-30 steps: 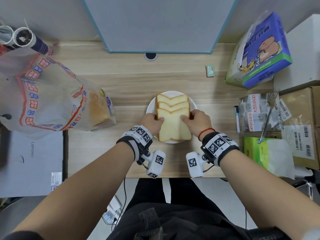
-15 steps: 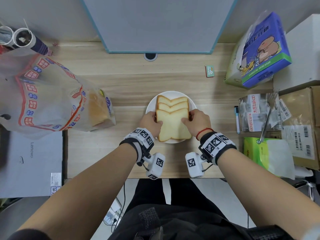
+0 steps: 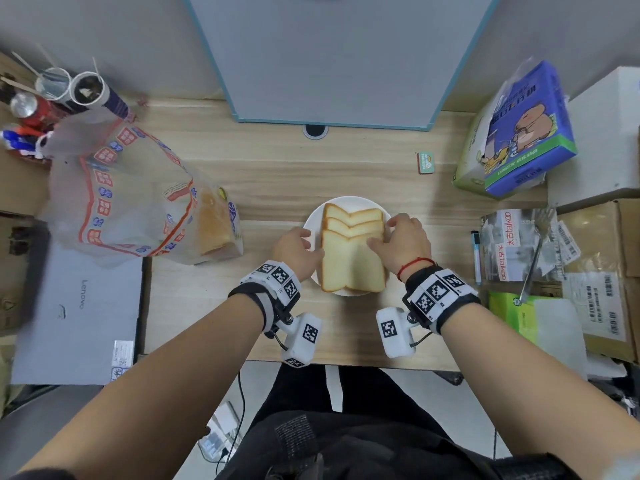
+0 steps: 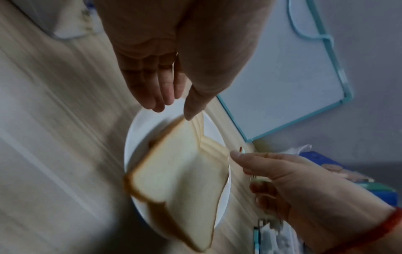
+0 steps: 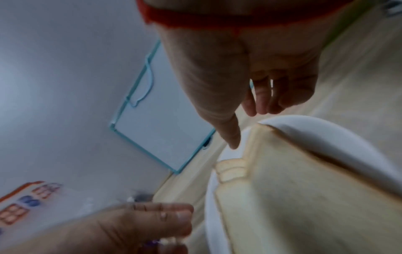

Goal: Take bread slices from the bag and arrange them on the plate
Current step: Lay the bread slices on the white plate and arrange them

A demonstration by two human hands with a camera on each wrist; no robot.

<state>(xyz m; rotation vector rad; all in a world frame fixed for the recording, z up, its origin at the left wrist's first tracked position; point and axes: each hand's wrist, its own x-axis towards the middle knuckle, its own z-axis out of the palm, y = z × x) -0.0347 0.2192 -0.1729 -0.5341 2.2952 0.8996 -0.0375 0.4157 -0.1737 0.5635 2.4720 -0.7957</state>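
Three bread slices lie overlapped on the white plate point(image 3: 349, 201) at the table's middle; the top slice point(image 3: 351, 265) is nearest me. My left hand point(image 3: 298, 244) sits at the slice's left edge and my right hand point(image 3: 398, 233) at its right edge, both with relaxed fingers and holding nothing. In the left wrist view the left hand point(image 4: 172, 103) has its thumb tip at the far corner of the top slice point(image 4: 180, 171). In the right wrist view the right hand point(image 5: 245, 120) hangs just above the slice point(image 5: 304, 197). The printed bread bag point(image 3: 138, 202) lies at the left with the loaf point(image 3: 214, 226) inside.
A whiteboard point(image 3: 329, 57) leans at the back. A blue tissue pack point(image 3: 516, 133), packets, a pen point(image 3: 476, 251) and cardboard boxes crowd the right side. A small eraser point(image 3: 425, 162) lies behind the plate. A grey laptop point(image 3: 76, 306) is at the near left, cups point(image 3: 86, 91) at the far left.
Both hands have let go of the top slice, which now rests on the other slices. The hands have opened and drawn slightly outward from its edges.
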